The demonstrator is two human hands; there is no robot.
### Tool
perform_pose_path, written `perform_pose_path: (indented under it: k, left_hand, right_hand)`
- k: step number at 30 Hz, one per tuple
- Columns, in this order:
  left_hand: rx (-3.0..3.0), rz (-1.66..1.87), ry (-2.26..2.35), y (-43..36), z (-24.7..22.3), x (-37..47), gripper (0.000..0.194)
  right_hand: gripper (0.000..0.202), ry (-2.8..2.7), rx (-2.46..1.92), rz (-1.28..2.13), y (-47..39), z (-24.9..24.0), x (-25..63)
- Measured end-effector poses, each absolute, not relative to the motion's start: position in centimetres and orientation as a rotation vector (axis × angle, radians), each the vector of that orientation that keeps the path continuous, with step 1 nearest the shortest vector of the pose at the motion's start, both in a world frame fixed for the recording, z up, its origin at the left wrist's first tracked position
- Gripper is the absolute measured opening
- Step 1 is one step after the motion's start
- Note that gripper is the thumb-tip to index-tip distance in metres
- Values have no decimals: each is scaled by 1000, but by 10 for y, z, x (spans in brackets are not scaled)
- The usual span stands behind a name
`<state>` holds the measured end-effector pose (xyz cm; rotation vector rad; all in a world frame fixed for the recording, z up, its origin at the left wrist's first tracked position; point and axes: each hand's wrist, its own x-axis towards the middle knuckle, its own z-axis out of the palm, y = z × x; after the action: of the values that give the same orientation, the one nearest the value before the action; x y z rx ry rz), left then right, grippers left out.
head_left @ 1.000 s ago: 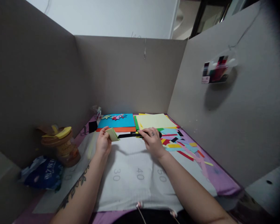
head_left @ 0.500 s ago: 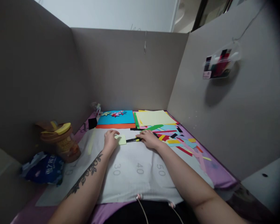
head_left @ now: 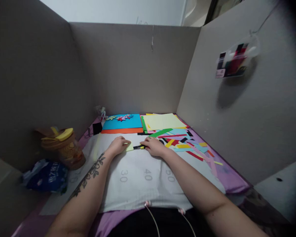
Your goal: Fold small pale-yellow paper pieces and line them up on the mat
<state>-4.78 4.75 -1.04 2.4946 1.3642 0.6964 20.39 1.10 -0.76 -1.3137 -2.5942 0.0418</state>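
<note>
My left hand pinches a small pale yellow-green piece of paper over the white mat, thumb and fingertips on its top. From the right, my right hand is closed around what look like black-and-yellow scissors, whose dark narrow end points left and meets the paper's right edge. My fingers hide most of the grip; a dark rounded part shows past the hand. Whether the blades are apart is too small to tell.
Paper strips in many colours lie right of my right hand. Behind are a blue sheet with folded paper stars and a stack of pale sheets. A lidded brown cup and blue packet stand left; grey panels surround the table.
My left hand has slid right over the paper, covering more of it and coming closer to the scissors. My right hand has shifted slightly left. The view has tilted a little.
</note>
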Motion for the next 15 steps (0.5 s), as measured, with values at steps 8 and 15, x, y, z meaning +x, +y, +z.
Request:
perform_pose_path:
  k: [8, 15]
  left_hand:
    - [2557, 415, 1440, 38, 2, -50, 26]
    - [2449, 402, 1342, 45, -6, -51, 30]
  right_hand:
    - [39, -2621, -1289, 68, 19, -7, 194]
    - [39, -2657, -1200, 74, 20, -8, 187]
